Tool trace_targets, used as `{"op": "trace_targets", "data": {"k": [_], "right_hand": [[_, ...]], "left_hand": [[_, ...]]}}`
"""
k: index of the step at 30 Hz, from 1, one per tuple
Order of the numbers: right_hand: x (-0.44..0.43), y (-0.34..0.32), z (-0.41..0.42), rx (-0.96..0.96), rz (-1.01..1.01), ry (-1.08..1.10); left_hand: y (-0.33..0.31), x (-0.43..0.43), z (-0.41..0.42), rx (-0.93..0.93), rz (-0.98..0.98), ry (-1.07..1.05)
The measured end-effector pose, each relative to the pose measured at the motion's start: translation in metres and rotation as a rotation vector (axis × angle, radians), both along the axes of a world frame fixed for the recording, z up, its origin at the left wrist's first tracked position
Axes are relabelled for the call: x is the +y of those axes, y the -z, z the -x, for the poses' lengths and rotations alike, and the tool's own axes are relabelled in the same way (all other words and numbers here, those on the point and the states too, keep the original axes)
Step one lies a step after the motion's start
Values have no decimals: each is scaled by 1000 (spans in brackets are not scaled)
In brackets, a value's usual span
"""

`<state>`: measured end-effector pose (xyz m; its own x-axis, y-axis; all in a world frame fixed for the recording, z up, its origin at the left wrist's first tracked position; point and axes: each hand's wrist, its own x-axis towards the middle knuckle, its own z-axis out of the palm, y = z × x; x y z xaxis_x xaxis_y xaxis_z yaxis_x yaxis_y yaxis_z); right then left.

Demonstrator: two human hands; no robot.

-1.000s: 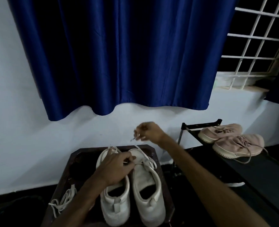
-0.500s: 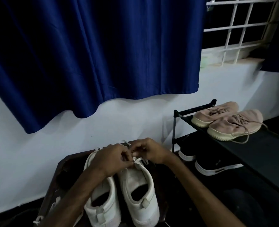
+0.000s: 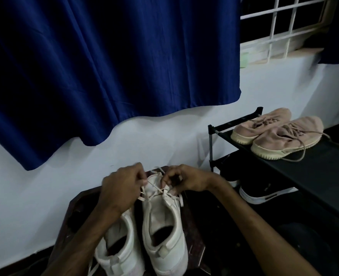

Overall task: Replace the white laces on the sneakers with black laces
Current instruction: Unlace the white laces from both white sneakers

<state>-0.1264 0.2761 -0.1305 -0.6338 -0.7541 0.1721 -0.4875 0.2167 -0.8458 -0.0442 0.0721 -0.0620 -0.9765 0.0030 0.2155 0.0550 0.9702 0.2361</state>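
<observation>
The white lace (image 3: pixel 154 189) runs slack across the far eyelets of the right-hand sneaker (image 3: pixel 162 224), one of a white pair standing heels-near on a small dark table (image 3: pixel 192 236); the left sneaker (image 3: pixel 116 250) sits touching it, its front hidden under a forearm. The left hand (image 3: pixel 120 188) is curled nearly closed, fingertips pinching a strand of the lace; the right hand (image 3: pixel 186 181) is likewise pinched on the lace at the right eyelet row, fingers bent tight. No black laces show.

Judging from this, the unthreading is partly done; a sharp tug could snag the flat woven lace in an eyelet, or drag the light shoe toward the table's far edge; the dim light may hide which crossing comes next.

The uppers look smooth, stiff and leather-like, with padded collars and heel tabs. To the right, a black rack (image 3: pixel 304 162) carries soft, fuzzy pink shoes (image 3: pixel 280 134); a glossy blue curtain (image 3: pixel 112 66) hangs behind.
</observation>
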Motion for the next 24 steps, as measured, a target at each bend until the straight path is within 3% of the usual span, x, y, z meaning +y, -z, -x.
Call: {"op": "trace_targets", "data": {"k": [3,8,10,13,20,24], "right_hand": [[-1,-1,5,20,-33,26],[-1,-2,6,15,-23,21],[0,-1,6,12,-15,28],[0,1,8,27,-14,60],[-1,0,7,60,-18,70],[-1,-1,7,59,-47,61]], "left_hand": [[8,-19,0,-54,-122,-151],[4,-10,-1,-31,-211,109],[-3,0,-1,-125,-152,240],[-8,12,1,-252,57,270],[-13,27,7,-109,300,268],[-35,0,8,146,86,-69]]}}
